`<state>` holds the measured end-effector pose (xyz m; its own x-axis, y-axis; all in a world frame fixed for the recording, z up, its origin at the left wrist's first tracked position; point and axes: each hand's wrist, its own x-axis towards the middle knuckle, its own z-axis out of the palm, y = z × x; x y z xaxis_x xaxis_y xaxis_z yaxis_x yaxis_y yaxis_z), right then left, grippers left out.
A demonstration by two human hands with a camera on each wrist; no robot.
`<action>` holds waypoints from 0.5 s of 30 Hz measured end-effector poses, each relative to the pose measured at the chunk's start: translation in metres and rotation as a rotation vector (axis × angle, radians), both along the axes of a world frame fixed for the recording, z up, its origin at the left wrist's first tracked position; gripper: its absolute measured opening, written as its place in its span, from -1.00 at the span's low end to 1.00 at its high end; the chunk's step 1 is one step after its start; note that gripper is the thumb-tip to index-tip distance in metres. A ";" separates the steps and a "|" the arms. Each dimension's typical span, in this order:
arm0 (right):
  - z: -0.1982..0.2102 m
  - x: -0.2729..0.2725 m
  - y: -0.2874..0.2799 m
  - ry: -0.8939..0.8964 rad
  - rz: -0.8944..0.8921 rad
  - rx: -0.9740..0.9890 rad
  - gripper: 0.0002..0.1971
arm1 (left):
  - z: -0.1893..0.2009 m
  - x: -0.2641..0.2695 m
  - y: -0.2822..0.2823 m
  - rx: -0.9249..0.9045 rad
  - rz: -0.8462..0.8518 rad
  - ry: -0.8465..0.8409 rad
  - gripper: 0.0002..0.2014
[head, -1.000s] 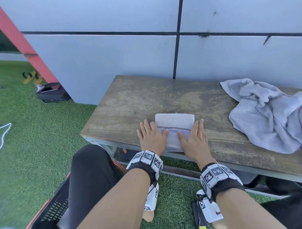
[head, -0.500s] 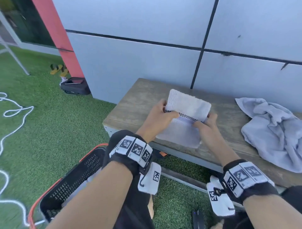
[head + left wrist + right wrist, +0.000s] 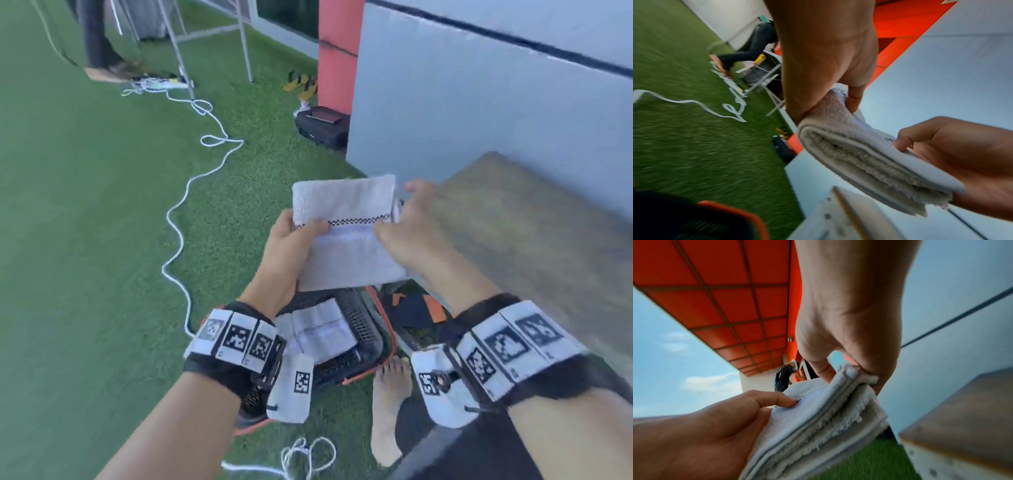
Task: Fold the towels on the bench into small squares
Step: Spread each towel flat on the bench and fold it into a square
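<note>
A folded white towel (image 3: pixel 346 219) with a black checked stripe hangs in the air to the left of the wooden bench (image 3: pixel 534 222). My left hand (image 3: pixel 298 236) grips its left edge, thumb on top. My right hand (image 3: pixel 404 222) pinches its right edge. In the left wrist view the towel (image 3: pixel 869 154) shows several stacked layers between the left hand (image 3: pixel 851 97) and the right hand (image 3: pixel 906 142). The right wrist view shows the same towel (image 3: pixel 818 418) pinched by the right hand (image 3: pixel 857 373). Below it a black basket (image 3: pixel 363 329) holds another folded white towel (image 3: pixel 318 329).
The basket stands on green turf beside my bare foot (image 3: pixel 390 404). A white rope (image 3: pixel 181 212) snakes over the turf to the left. A black case (image 3: pixel 322 126) lies by a red pillar (image 3: pixel 337 51). Metal frame legs (image 3: pixel 178 44) stand farther back.
Both hands lifted the folded towel off the bench and carried it left, over the basket. The head view swung left, and the crumpled grey towel left the picture.
</note>
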<state>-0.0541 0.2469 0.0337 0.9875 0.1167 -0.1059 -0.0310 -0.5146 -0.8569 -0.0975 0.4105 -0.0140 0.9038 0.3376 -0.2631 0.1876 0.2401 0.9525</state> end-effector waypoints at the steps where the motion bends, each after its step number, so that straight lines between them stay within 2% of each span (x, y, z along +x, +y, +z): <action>1: -0.019 0.002 0.016 0.013 0.048 -0.047 -0.48 | -0.019 -0.003 0.013 0.029 0.050 0.052 -0.69; 5: -0.099 0.000 0.054 0.136 0.188 -0.154 -0.49 | -0.105 -0.021 0.046 0.165 0.116 0.296 -0.76; 9: -0.178 -0.009 0.062 0.362 0.279 -0.249 -0.47 | -0.182 -0.043 0.049 0.234 0.063 0.509 -0.80; 12: -0.226 -0.006 0.065 0.527 0.352 -0.318 -0.62 | -0.227 -0.052 0.046 0.278 -0.030 0.635 -0.65; 15: -0.255 0.002 0.076 0.637 0.448 -0.343 -0.72 | -0.253 -0.056 0.047 0.263 0.036 0.719 -0.60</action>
